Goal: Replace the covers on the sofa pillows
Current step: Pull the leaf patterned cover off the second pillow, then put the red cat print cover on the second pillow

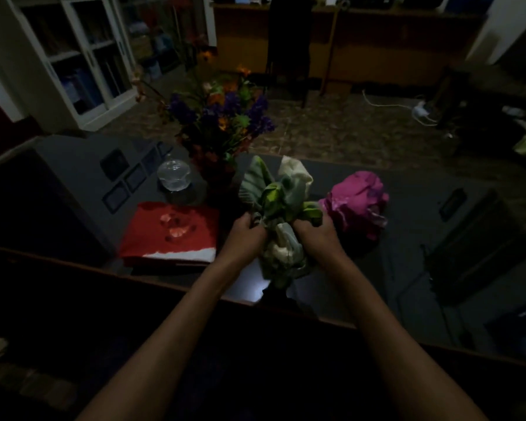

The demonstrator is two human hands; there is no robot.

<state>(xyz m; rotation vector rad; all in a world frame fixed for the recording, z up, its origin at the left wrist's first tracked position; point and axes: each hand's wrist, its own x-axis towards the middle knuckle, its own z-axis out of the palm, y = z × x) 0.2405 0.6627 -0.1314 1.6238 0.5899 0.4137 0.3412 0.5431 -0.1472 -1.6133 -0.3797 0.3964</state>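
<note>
**Green cover bunched in both hands over the dark table**

On the far side of the table (407,238) we see a dark vase (217,177) holding a bouquet of purple and orange flowers (222,113). Just left of it stands a clear glass vessel (174,175) — whether anything is in it we cannot tell. At the far left of the room a white cabinet (73,53) holds books behind glass doors.

The green-and-cream cover (278,202) is crumpled into a tight, upright bundle above the table's near middle, its loose corners flaring toward the far side. Our left hand (245,235) and right hand (315,233) each clench a fistful of it, fingers curled into the fabric. Just right of the bundle lies a crumpled magenta cloth (359,199) — and to the left, a flat red cover (170,230) with a white near edge.
</note>
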